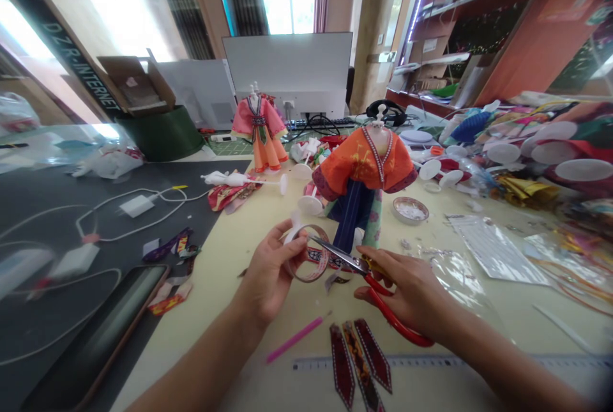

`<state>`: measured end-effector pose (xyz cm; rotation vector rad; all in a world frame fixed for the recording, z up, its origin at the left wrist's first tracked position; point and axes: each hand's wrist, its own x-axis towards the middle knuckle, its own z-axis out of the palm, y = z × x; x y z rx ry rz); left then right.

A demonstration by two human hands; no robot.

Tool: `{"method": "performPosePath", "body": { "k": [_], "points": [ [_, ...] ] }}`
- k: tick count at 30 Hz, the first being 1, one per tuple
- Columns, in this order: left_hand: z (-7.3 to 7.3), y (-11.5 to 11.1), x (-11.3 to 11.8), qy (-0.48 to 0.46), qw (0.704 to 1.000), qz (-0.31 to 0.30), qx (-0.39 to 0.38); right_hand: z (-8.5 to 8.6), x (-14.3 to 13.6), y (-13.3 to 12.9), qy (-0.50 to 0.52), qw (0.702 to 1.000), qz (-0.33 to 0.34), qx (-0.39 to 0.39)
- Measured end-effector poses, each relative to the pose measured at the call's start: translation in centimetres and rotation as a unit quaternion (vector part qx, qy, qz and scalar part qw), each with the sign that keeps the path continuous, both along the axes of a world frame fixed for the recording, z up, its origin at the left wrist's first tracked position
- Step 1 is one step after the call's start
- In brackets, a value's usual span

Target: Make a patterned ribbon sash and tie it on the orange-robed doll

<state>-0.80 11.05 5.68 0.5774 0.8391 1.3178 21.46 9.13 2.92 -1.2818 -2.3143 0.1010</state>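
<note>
My left hand [275,265] is closed around a roll of white tape [313,274], its thumb and fingers pinching the side. Red-handled scissors [395,319] are in my right hand [407,284], and their blades reach left to the roll near my left fingertips. Beyond the hands stands a doll form in an orange robe [368,160] with a dark blue skirt [353,211]. A patterned strip of trim [317,255] lies behind the roll. In front, a pink pen-like tool [294,340] and several dark red pointed fabric strips [342,361] lie on the table.
A second doll form in a pink robe [258,124] stands at the back left. A small dish [410,209], plastic bags and heaped doll parts fill the right side. A ruler [440,362] lies along the front. At left are a phone [100,335] and white cables.
</note>
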Motion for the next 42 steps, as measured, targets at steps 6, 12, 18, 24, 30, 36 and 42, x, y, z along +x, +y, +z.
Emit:
{"method": "performPosePath", "body": {
  "k": [6,12,18,24,30,36,42],
  "points": [
    [0.0,0.0,-0.1,0.0,1.0,-0.001,0.001,0.1,0.0,0.1,0.003,1.0,0.003,0.016],
    [0.1,0.0,0.0,-0.005,1.0,-0.001,0.004,0.0,0.2,0.2,-0.003,1.0,0.004,0.03],
    [0.2,-0.2,0.0,0.011,1.0,0.003,0.019,0.0,0.1,0.1,0.005,0.999,0.012,0.039],
    [0.3,-0.4,-0.1,0.047,0.998,-0.002,0.042,0.0,-0.1,-0.1,0.022,0.998,0.025,0.058],
    [0.1,-0.2,-0.3,0.053,0.997,0.005,0.049,0.3,0.2,0.2,0.035,0.995,-0.009,0.089],
    [0.1,0.0,-0.3,0.076,0.995,-0.006,0.07,0.4,1.8,-0.3,-0.027,0.994,-0.054,0.095],
    [-0.2,-0.5,0.3,0.16,0.982,-0.026,0.094,-0.8,5.1,-4.2,-0.086,0.99,-0.076,0.078]
  ]
}}
